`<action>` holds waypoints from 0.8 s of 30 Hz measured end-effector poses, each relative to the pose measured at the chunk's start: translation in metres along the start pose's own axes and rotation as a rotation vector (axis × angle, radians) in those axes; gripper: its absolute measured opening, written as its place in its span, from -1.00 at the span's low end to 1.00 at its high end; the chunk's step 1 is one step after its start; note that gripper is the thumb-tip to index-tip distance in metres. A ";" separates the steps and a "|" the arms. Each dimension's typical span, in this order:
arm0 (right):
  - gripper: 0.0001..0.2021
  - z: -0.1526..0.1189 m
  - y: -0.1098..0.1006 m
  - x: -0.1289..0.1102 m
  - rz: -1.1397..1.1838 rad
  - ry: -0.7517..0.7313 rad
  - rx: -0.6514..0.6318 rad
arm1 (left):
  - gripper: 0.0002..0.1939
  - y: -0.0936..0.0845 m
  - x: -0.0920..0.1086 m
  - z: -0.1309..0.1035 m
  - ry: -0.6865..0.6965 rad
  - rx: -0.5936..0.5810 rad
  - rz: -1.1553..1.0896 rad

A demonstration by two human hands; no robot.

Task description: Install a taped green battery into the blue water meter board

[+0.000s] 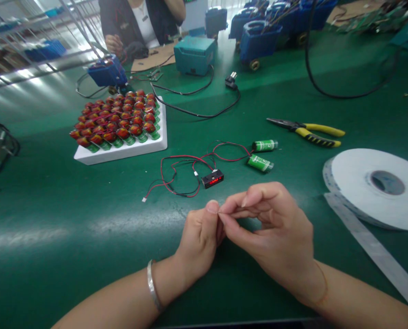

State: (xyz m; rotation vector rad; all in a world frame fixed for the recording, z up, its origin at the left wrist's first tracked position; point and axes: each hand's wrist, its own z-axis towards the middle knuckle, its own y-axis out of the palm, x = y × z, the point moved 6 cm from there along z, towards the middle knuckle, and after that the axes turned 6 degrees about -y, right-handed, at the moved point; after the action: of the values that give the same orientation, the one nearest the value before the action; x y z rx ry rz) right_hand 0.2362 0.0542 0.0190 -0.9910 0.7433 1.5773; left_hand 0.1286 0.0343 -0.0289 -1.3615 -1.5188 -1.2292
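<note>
My left hand (200,237) is closed, thumb on top, and meets my right hand (272,233) at the fingertips. My right thumb and forefinger pinch at the left thumb's tip; whatever lies between them is too small or hidden to make out. Just beyond the hands lies a small black meter (213,179) with lit red digits. Red and black wires (179,157) run from it in loops, some with white plugs. Two green battery cells (260,163) lie at the wires' right end.
A white foam tray (128,153) holds rows of green cells with red-brown tops (123,132). Yellow-handled pliers (306,130) and a big roll of white tape (354,183) lie to the right. Behind are a black power cord (197,114), a teal box (194,55), blue valve-like units (260,41) and a seated person (142,23).
</note>
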 end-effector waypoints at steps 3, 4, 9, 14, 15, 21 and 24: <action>-0.66 0.001 0.000 0.001 0.007 0.022 0.023 | -0.33 0.001 -0.001 0.000 -0.015 -0.004 -0.032; -0.66 0.002 -0.001 0.001 0.012 0.032 0.033 | -0.33 0.001 -0.002 0.000 -0.017 -0.010 -0.044; -0.64 0.004 -0.001 0.004 0.076 0.099 0.055 | -0.32 -0.001 -0.004 0.000 0.012 0.008 -0.030; -0.64 0.004 -0.001 0.002 0.090 0.071 0.039 | -0.32 -0.002 -0.005 0.001 0.012 0.001 -0.027; -0.64 0.004 -0.001 0.002 0.083 0.064 0.034 | -0.33 -0.002 -0.005 0.001 0.013 0.001 -0.026; -0.65 0.003 -0.002 0.000 0.013 0.002 0.004 | -0.36 0.000 -0.007 0.000 0.004 -0.017 -0.049; -0.65 0.002 -0.002 0.000 -0.027 -0.009 -0.008 | -0.36 0.001 -0.006 0.000 -0.016 -0.006 -0.039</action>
State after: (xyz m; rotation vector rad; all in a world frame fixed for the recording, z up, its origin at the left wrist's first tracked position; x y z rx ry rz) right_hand 0.2372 0.0564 0.0205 -0.9953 0.7154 1.5610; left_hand 0.1302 0.0324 -0.0339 -1.3547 -1.5605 -1.2505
